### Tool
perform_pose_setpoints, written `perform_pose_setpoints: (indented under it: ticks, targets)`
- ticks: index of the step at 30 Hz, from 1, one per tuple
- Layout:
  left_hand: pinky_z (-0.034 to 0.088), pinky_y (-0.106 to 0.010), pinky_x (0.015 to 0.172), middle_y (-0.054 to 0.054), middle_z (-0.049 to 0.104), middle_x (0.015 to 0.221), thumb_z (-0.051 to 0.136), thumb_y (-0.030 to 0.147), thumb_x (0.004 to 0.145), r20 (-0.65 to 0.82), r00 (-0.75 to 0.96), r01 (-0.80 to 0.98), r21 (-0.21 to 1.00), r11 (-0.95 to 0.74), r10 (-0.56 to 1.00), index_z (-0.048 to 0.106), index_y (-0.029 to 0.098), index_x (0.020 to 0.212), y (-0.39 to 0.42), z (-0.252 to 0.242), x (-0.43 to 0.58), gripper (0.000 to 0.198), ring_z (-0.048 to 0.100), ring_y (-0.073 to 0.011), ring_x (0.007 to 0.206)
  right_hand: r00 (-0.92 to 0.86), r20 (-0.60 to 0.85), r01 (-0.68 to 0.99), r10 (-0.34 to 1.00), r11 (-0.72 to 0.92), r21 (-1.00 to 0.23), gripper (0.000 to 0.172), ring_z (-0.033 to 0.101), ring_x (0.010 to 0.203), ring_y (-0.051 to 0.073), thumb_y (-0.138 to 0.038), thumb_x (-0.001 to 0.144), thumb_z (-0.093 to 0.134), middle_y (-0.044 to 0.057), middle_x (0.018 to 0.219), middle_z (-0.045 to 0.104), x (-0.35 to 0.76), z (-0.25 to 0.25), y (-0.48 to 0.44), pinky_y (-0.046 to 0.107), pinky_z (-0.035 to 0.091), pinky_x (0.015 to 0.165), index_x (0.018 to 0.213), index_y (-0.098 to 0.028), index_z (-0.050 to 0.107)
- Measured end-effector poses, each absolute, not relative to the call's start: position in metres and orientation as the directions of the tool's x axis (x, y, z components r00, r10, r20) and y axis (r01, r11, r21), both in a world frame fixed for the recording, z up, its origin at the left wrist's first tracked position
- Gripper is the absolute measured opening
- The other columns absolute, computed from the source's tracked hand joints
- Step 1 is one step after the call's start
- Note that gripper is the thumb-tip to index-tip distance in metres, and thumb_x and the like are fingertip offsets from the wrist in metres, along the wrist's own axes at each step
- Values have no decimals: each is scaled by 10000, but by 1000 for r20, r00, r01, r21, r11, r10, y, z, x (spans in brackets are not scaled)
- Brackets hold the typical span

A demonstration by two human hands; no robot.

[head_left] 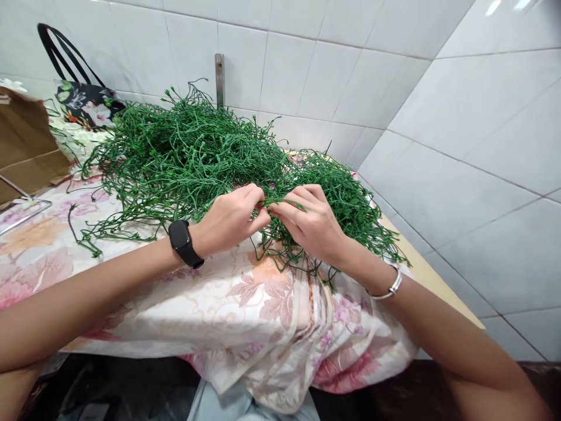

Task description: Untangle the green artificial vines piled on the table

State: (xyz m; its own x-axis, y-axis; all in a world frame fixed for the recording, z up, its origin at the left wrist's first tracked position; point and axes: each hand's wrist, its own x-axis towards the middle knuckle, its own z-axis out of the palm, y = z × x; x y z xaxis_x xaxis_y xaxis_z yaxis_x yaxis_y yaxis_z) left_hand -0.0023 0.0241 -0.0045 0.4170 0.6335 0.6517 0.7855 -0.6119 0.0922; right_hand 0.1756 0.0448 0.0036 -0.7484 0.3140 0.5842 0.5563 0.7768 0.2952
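Observation:
My left hand (234,215), with a black watch on its wrist, is closed in a pinch at the middle of the table. My right hand (313,221), with a silver bangle on the wrist, pinches close beside it, the fingertips almost touching. Between them runs a thin green plastic stem (284,202), which both hands grip; its ends are partly hidden by the fingers. Behind the hands lies a large tangled heap of green stems (188,152) with small bud-like tips. A smaller heap (346,193) spreads behind and to the right of my right hand.
A floral cloth (210,298) covers the table and hangs in folds at the front. At left are a brown cardboard box (28,134), a bent metal wire frame (30,210), white flowers (83,137) and a black floral bag (90,105). White tiled walls close off the back and right.

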Motion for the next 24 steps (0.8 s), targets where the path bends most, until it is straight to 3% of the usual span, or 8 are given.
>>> perform_pose_setpoints:
  ticks: [3, 7, 10, 14, 20, 24]
  targets:
    - [271, -234, 524, 18, 411, 622, 412, 197, 788, 595, 351, 803, 206, -559, 723, 437, 146, 702, 22, 0, -2, 104, 346, -91, 547, -744, 588, 563, 317, 772, 296, 163, 441, 731, 140, -174, 856, 388, 37, 745, 582, 174, 3, 43, 315, 340, 803, 844, -155, 549]
    - [247, -220, 507, 36, 365, 581, 417, 181, 802, 581, 384, 704, 319, -634, 718, 393, 154, 651, 21, 1, -1, 156, 319, -78, 527, -749, 555, 573, 364, 775, 265, 210, 458, 787, 166, -49, 812, 329, 92, 838, 575, 173, 3, 41, 311, 391, 750, 828, -117, 527]
    - [281, -214, 539, 18, 416, 647, 388, 203, 844, 615, 434, 652, 289, -701, 658, 429, 151, 726, 22, 0, -1, 135, 361, -86, 573, -726, 570, 564, 385, 808, 173, 206, 478, 860, 171, -68, 829, 311, 114, 918, 546, 175, 3, 43, 289, 426, 725, 859, -115, 510]
    - [315, -213, 564, -7, 471, 710, 371, 216, 860, 652, 430, 682, 218, -698, 624, 461, 143, 796, 22, -2, -1, 133, 403, -93, 604, -713, 584, 552, 389, 825, 124, 188, 502, 806, 147, -160, 866, 323, 97, 856, 518, 175, 4, 44, 251, 434, 666, 890, -109, 502]
    - [300, -231, 524, -12, 510, 644, 423, 257, 811, 613, 458, 791, 51, -610, 644, 479, 144, 702, 20, -4, -1, 167, 429, -108, 563, -739, 592, 575, 321, 759, 306, 243, 422, 599, 96, -236, 866, 350, 39, 700, 479, 170, 3, 35, 218, 355, 524, 756, -131, 539]
    - [304, -248, 522, -35, 551, 685, 381, 287, 839, 570, 447, 817, 54, -574, 690, 511, 132, 737, 18, -3, 0, 226, 467, -124, 574, -747, 603, 586, 279, 704, 401, 251, 421, 590, 96, -229, 857, 365, 21, 641, 468, 167, 2, 34, 217, 325, 509, 693, -141, 534]
